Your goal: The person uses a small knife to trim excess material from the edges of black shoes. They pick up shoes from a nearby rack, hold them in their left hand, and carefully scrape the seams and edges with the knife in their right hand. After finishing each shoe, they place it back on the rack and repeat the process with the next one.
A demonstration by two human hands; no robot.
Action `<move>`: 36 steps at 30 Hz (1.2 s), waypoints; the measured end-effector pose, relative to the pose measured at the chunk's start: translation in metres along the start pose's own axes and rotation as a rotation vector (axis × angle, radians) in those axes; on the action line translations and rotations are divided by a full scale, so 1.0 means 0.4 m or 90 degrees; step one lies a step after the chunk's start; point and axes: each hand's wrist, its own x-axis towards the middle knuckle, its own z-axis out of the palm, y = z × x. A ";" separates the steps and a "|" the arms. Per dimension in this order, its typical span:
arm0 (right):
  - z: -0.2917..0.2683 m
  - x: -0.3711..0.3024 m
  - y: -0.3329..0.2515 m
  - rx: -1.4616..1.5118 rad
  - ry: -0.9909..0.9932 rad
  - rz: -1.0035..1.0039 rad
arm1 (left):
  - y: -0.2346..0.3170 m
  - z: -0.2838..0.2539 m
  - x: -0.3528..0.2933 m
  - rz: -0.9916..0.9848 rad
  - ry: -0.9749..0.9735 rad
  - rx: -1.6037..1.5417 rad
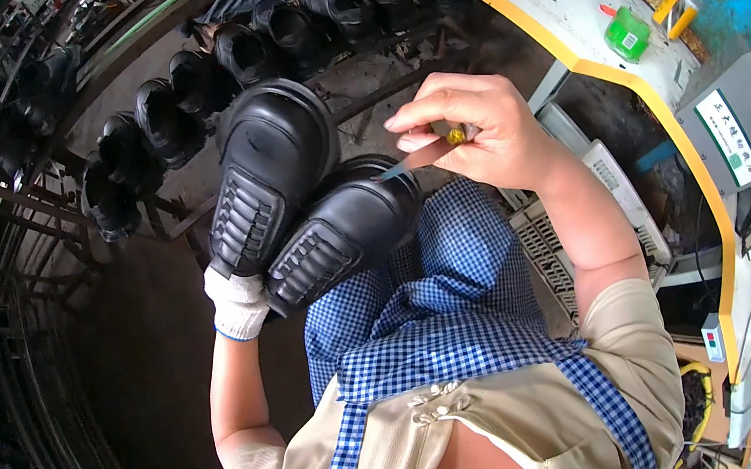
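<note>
My left hand (238,304), in a white knitted glove, grips a pair of black shoes at their lower ends; its fingers are mostly hidden behind them. The left shoe (270,148) stands higher, its rounded toe pointing away from me. Overlapping it, the right shoe (358,222) tilts toward the right above my lap. Both have a ribbed band across the upper. My bare right hand (478,131) pinches a slim knife-like blade (422,158) with something yellow (456,135) at the fingers. The blade's thin tip lies at the right shoe's toe edge; I cannot tell whether it touches.
A rack (370,88) with several black shoes runs across the far side. At the right stands a white worktable with a yellow edge (613,70), bearing a green container (627,34) and a grey machine (746,124). A pale plastic crate (547,249) sits beside my right leg.
</note>
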 end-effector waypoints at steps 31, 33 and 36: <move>0.019 0.041 0.066 0.041 -0.148 0.024 | 0.062 -0.033 -0.020 0.272 -0.141 0.619; 0.032 0.010 0.098 0.204 -0.122 0.133 | 0.049 -0.041 -0.024 0.296 -0.132 0.639; 0.046 -0.032 0.160 0.429 -0.012 0.219 | 0.003 -0.039 -0.045 -0.136 0.097 -0.152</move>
